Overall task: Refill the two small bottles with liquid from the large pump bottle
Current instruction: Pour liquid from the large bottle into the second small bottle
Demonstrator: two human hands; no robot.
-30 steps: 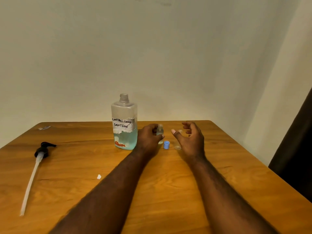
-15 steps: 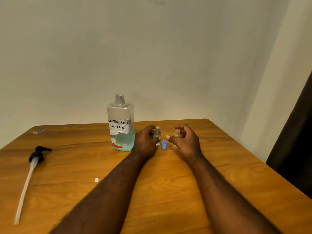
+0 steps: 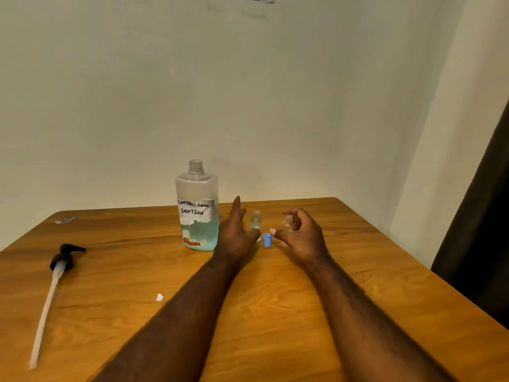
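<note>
Surface point(image 3: 275, 307): large bottle point(image 3: 197, 213) upright, centre-rear. To its right, in a row: first small bottle point(image 3: 256, 220), cap point(image 3: 267, 240), second small bottle point(image 3: 287, 224). Pump point(image 3: 59, 268) lies far left, well apart. Scrap point(image 3: 159, 297) in front of the large bottle.

Wooden table point(image 3: 275, 312) is carrying 1 open large bottle point(image 3: 199, 216), 1 small bottle point(image 3: 256, 220) and 1 blue cap point(image 3: 267, 240), all standing near centre; a detached pump point(image 3: 64, 260) is lying at left.

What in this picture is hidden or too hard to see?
1. Head view: right small bottle, mostly covered by the right hand curled round it; fill level hidden.
2. Head view: left small bottle, base behind the thumb of the left hand; touching or not, unclear.
3. Head view: small scrap at the far left corner of the table, too small to identify.
</note>
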